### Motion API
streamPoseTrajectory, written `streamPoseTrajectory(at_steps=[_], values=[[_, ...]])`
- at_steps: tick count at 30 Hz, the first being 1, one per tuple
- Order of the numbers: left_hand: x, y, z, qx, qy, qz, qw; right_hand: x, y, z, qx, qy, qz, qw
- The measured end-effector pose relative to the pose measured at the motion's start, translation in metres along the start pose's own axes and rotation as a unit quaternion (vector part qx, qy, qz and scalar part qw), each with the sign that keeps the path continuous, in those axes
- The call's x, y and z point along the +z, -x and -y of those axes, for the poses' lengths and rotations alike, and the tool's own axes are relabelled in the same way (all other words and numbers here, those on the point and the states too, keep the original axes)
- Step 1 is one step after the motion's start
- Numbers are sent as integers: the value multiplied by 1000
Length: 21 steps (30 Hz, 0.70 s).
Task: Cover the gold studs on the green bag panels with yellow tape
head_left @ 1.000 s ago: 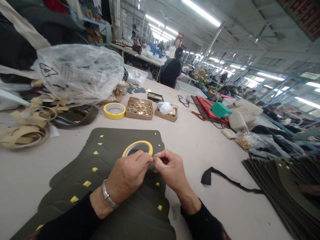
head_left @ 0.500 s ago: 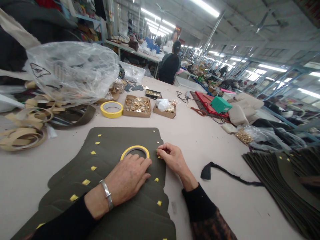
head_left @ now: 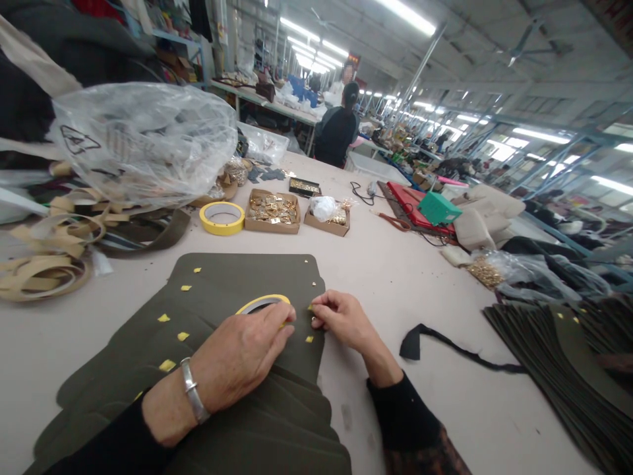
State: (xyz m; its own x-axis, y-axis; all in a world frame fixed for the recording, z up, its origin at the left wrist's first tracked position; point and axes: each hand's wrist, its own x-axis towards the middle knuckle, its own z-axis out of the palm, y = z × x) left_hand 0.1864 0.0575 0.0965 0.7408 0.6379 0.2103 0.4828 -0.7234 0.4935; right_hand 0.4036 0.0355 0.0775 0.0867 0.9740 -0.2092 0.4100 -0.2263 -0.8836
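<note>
Layered dark olive sheets (head_left: 237, 277) with rounded corners lie fanned out before me. Small yellow tape bits (head_left: 182, 336) dot their left and right sides, and two tiny shiny metal spots (head_left: 314, 284) show at the upper right. My left hand (head_left: 242, 349), with a silver bangle on its wrist, is closed on a yellow tape roll (head_left: 257, 303) over the sheets; fingers cover part of the ring. At the right edge, thumb and forefinger of my right hand (head_left: 346, 320) pinch a small yellow tape piece (head_left: 310, 307), and a shiny metal spot shows just below the fingertips.
Behind the sheets stand another yellow tape roll (head_left: 222, 227) and cardboard boxes of gold-coloured hardware (head_left: 271, 227). A black strip (head_left: 410, 343) and stacked olive pieces (head_left: 558, 369) lie right. A large plastic bag (head_left: 143, 138) fills the left; a person (head_left: 339, 132) is farther back.
My left hand has moved left and nearer, and the tape roll now looks more tilted. Upper sheets and several yellow bits have shifted. My right hand has come slightly nearer, still pinching.
</note>
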Motion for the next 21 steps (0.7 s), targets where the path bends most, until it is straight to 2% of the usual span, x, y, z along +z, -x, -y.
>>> streamPoseTrajectory(at_steps=[2,3,6,10,13,15,18,21], values=[[3,-1,4,8,-7,-26,1000,-5,2,1,63,-44,73,994],[5,-2,6,12,-16,-39,999,-8,2,0,78,-50,75,993],[12,-3,11,23,-56,-46,997,-15,1,-5,80,-41,25,996],[18,-4,8,9,-99,9,995,-14,-1,-11,80,5,45,996],[18,-4,5,-7,-108,33,994,-9,2,-7,50,76,39,995],[18,-4,5,-11,-105,39,994,-5,4,-2,0,145,22,989],[19,-3,6,-13,-102,44,994,0,7,7,-65,253,-7,965],[20,-3,8,-16,-103,45,993,3,8,12,-69,316,-12,946]])
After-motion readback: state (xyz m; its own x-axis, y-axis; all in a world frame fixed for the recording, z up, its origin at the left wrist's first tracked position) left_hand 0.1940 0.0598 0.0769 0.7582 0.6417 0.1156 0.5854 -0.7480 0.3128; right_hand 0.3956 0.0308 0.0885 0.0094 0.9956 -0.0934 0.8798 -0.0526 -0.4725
